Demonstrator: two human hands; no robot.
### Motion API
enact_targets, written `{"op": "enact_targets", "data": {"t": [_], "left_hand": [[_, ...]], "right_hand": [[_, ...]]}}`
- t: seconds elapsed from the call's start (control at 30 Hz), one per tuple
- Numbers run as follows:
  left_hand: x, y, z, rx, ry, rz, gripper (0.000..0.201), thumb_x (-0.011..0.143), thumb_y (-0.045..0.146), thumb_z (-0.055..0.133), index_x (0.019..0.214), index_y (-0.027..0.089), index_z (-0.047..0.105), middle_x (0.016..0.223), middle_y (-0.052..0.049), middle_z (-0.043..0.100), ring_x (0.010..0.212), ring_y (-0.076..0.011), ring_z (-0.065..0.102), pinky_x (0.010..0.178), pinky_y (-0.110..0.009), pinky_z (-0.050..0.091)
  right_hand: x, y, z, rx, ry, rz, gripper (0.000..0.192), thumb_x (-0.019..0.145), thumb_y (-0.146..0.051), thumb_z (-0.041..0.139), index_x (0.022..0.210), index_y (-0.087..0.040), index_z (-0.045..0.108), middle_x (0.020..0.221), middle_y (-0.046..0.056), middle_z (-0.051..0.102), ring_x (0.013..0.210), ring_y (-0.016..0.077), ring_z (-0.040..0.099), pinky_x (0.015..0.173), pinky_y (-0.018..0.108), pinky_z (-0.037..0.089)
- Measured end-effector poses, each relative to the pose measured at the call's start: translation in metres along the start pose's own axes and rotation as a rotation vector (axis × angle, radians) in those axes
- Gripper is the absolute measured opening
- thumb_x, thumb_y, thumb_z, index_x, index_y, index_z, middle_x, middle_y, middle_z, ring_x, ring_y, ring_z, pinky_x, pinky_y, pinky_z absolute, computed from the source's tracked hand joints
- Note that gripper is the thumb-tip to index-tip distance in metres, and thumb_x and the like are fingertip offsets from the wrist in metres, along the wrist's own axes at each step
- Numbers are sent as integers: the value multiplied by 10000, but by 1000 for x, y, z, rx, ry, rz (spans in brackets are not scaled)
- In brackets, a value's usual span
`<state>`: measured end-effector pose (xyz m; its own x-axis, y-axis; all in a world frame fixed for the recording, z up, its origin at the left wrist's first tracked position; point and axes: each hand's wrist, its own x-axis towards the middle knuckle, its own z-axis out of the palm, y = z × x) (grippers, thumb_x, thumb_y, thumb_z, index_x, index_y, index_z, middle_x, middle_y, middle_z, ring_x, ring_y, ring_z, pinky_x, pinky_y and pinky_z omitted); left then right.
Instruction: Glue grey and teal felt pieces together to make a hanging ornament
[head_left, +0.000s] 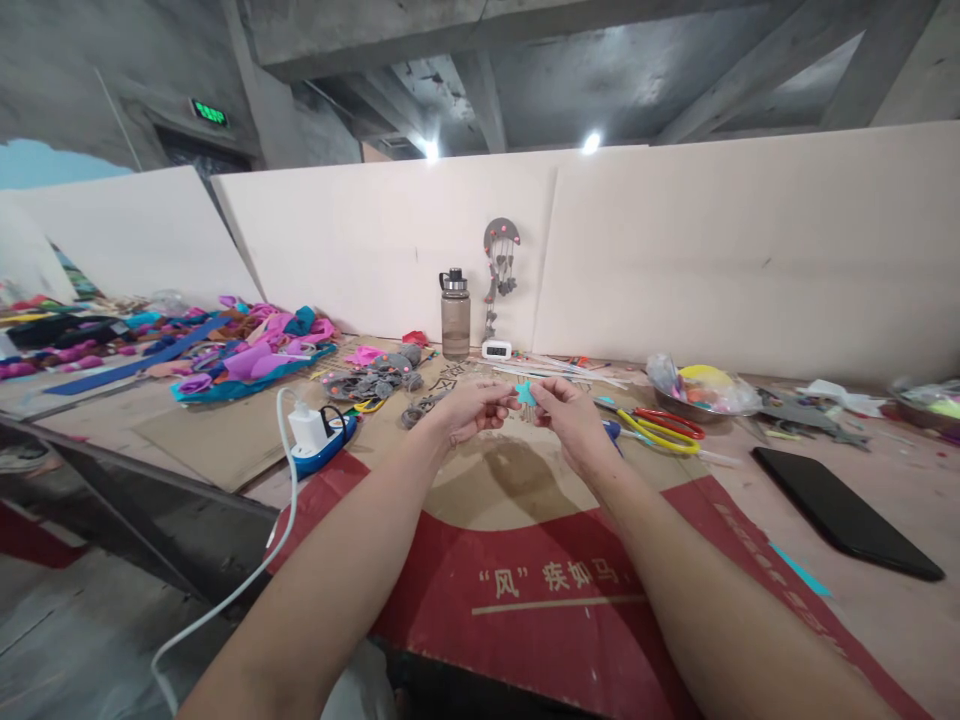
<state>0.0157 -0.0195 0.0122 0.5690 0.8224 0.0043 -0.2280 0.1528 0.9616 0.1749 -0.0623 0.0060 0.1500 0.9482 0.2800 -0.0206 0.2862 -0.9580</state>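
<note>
"Purple and pink felt-like scraps [259, 362] lie heaped on the left. What comes next along the table?"

"Blue-and-white plastic power strip [326, 447], then a pile of grey felt-like pieces dotted with pink [371, 380], then a tinted clear bottle with a black lid [455, 320]."

"And the left hand [474, 408]?"

"Its fingertips are pinched together at the left edge of a small turquoise felt-like piece [526, 394], held above the red-and-brown printed cardboard [450, 580]."

"What is that behind?"

"A grey crescent-shaped hanging with pink dots and dangling strings [493, 237], against the white board [637, 250]. That one looks assembled."

"So how far along is the piece in hand?"

"Cut to shape, I'd judge, but joined to nothing I can see; any fastening seems left to do. The right hand [566, 415] pinches its other side, fingers partly hiding the outline."

"Further right?"

"Yellow-handled scissors [675, 441], lying unused, a round metal bowl [694, 408] of bagged material, and a flat black phone [846, 512]."
</note>
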Motion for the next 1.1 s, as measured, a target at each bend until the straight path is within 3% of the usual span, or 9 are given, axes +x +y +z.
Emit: {"op": "enact_targets", "data": {"t": [0.1,0.23,0.4,0.6,0.67,0.73,0.87,0.97,1.1], "left_hand": [[3,-2,-2,20,31,23,285,722,382,719,802,122,633,722,-32,614,521,-50,512,489,-176,414],[1,-3,1,111,15,74,303,639,361,784,732,118,627,598,18,535,492,-40,468,467,-159,369],[2,-3,1,220,101,94,295,599,348,792,727,126,646,558,33,524,464,-40,438,466,-173,347],[-2,-10,4,578,6,19,184,638,327,726,649,146,693,458,15,528,404,-68,404,418,-197,285],[-3,-13,6,746,-44,-16,124,643,280,704,633,157,711,436,8,535,401,-88,420,420,-215,297],[-3,-15,7,854,-19,32,65,623,227,704,623,163,716,465,2,567,429,-100,446,437,-222,306],[2,-14,6,712,121,240,124,682,285,681,707,166,704,565,6,594,477,-84,444,459,-210,301],[3,-10,7,499,136,308,211,722,361,665,754,152,666,586,11,573,474,-70,449,462,-204,310],[2,-7,10,399,121,373,237,710,367,694,761,141,647,633,-9,604,502,-72,508,476,-205,334]], "right_hand": [[-1,2,0,-39,10,34,333,607,-477,704,699,-185,573,558,-52,497,479,73,419,483,230,393],[-2,3,0,-41,6,47,304,616,-449,702,686,-179,584,538,-48,502,470,76,429,485,236,400],[2,6,-2,-9,52,76,278,710,-454,589,760,-182,591,667,-9,565,510,89,489,506,253,445],[5,8,-4,-35,105,91,165,639,-271,621,774,-187,578,667,-26,562,492,70,461,486,225,421],[4,7,-4,-36,95,88,162,638,-265,618,774,-187,577,663,-29,558,487,66,453,479,219,413],[2,6,-2,-30,75,82,168,653,-301,623,767,-188,573,667,-26,561,491,68,455,480,219,415],[0,6,0,-24,38,70,244,654,-391,669,728,-191,549,619,-38,538,494,73,457,484,224,415],[-1,7,1,-32,31,73,284,634,-400,704,756,-189,558,608,-52,522,499,71,459,485,222,419],[0,8,2,-39,12,75,293,653,-400,693,798,-181,563,674,-38,563,521,67,473,488,217,429]]}}
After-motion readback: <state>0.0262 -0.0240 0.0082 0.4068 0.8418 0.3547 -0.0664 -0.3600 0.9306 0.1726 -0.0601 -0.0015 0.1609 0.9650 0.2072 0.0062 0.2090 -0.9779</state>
